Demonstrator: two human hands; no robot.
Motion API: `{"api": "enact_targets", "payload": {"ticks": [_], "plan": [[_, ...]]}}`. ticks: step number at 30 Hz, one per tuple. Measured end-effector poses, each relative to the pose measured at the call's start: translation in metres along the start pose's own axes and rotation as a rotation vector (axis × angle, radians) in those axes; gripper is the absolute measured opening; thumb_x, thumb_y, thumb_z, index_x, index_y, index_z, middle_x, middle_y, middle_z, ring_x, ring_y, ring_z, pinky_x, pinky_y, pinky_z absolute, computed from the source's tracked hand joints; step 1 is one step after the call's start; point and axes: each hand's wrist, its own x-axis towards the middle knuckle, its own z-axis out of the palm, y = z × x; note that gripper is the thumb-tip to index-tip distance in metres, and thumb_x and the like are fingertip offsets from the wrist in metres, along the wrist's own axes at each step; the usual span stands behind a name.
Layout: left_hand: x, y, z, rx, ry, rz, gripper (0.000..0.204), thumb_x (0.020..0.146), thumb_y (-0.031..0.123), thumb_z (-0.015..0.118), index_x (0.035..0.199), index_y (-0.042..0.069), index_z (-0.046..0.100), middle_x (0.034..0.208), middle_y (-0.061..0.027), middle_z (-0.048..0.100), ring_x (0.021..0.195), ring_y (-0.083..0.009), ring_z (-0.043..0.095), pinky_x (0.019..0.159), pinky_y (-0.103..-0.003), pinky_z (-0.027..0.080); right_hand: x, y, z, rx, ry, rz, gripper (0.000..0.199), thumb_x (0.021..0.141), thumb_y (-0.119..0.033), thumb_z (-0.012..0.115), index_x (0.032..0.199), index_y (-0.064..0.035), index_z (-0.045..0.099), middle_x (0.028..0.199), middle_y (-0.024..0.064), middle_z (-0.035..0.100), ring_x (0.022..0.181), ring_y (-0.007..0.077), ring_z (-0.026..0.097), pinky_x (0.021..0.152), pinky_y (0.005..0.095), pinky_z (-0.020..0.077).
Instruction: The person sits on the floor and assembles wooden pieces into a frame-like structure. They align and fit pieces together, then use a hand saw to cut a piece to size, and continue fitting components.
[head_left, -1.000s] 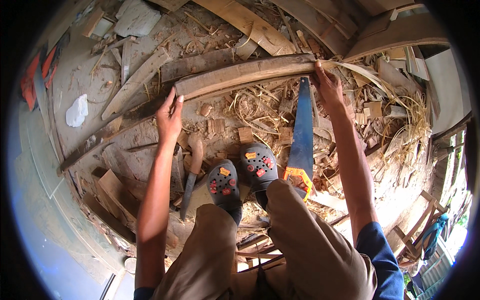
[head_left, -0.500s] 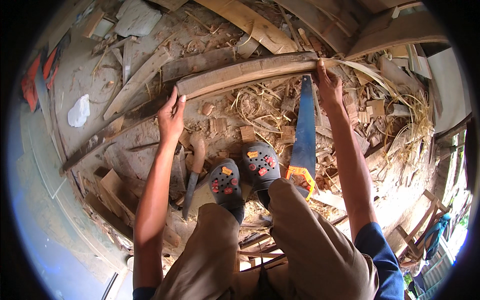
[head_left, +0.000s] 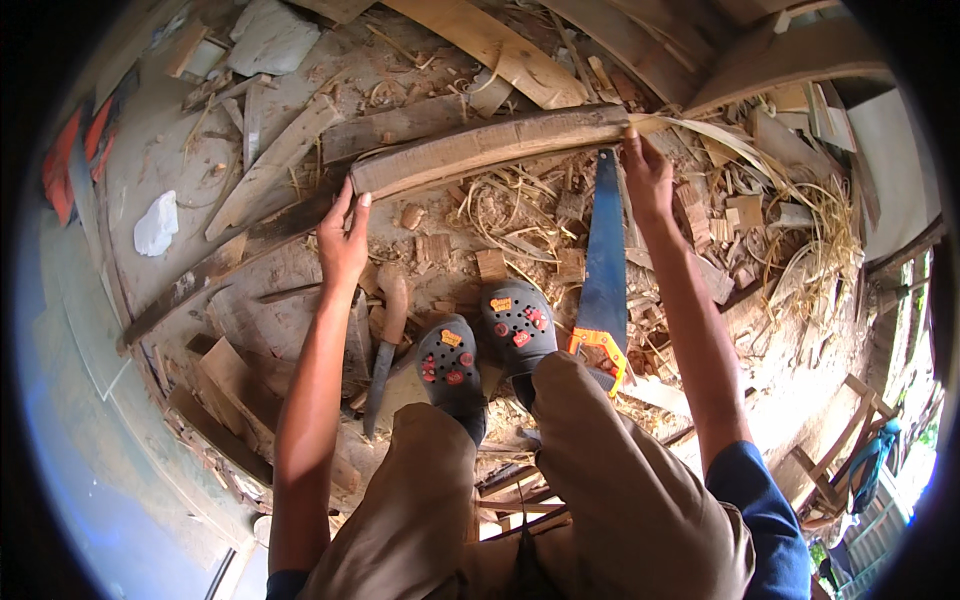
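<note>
Between my two hands lies a wooden beam [head_left: 490, 148], seen with a slight upward bend and its right end a little farther off. My left hand [head_left: 343, 240] grips the beam's left end, thumb on the near face. At the right end, my right hand [head_left: 648, 175] has its fingers closed around the wood. Just left of my right forearm is a hand saw [head_left: 605, 245] with a blue blade and an orange handle toward me. A machete-like knife [head_left: 388, 345] with a wooden handle lies right of my left forearm.
My feet in grey clogs [head_left: 516, 325] rest amid wood chips and shavings [head_left: 515, 205]. A long dark plank [head_left: 190, 290] slants at left. More boards [head_left: 495, 50] lie along the far side. A white plastic piece [head_left: 156, 223] is on the floor at left.
My right hand and the beam's right end have shifted slightly left. My left hand stays nearly in place, both hands still gripping the beam.
</note>
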Motion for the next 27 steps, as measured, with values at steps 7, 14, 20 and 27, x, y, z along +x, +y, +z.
{"api": "enact_targets", "payload": {"ticks": [7,14,20,27], "plan": [[-0.005,0.0,-0.001,0.039,-0.074,0.006,0.06,0.1,0.028,0.065,0.147,-0.004,0.045,0.147,-0.0214,0.052,0.139,-0.0266,0.047,0.113,-0.036,0.036,-0.172,0.004,-0.06,-0.644,-0.507,-0.314,0.012,0.09,-0.016,0.068,0.091,-0.0035,0.068,0.096,0.0104,0.073,0.075,0.028,0.071,0.067,0.0402,0.0576],[-0.037,-0.004,-0.01,0.092,-0.073,0.078,0.06,0.097,0.02,0.067,0.147,-0.005,0.044,0.149,-0.0215,0.049,0.141,-0.0287,0.045,0.117,-0.037,0.033,-0.3,0.024,-0.091,-1.125,-0.622,-0.127,0.035,0.085,-0.025,0.064,0.114,-0.0051,0.063,0.118,0.0161,0.062,0.117,0.0308,0.057,0.097,0.0479,0.0461],[-0.03,0.01,-0.02,0.191,0.088,0.075,0.044,0.096,0.017,0.065,0.136,0.002,0.057,0.137,-0.022,0.059,0.128,-0.0373,0.056,0.106,-0.042,0.045,-0.326,0.055,-0.109,-1.195,-0.626,-0.254,0.061,0.075,-0.021,0.068,0.129,0.0012,0.052,0.118,0.0181,0.057,0.114,0.0332,0.055,0.095,0.0513,0.0413],[-0.004,-0.025,-0.044,0.516,0.179,0.403,0.041,0.098,0.02,0.063,0.136,0.006,0.057,0.138,-0.0194,0.057,0.13,-0.0379,0.051,0.107,-0.05,0.041,-0.308,-0.058,-0.126,-0.543,-0.298,-0.009,0.017,0.088,-0.004,0.062,0.104,0.0026,0.058,0.084,0.0159,0.063,0.072,0.0294,0.063,0.065,0.0374,0.0504]]}}
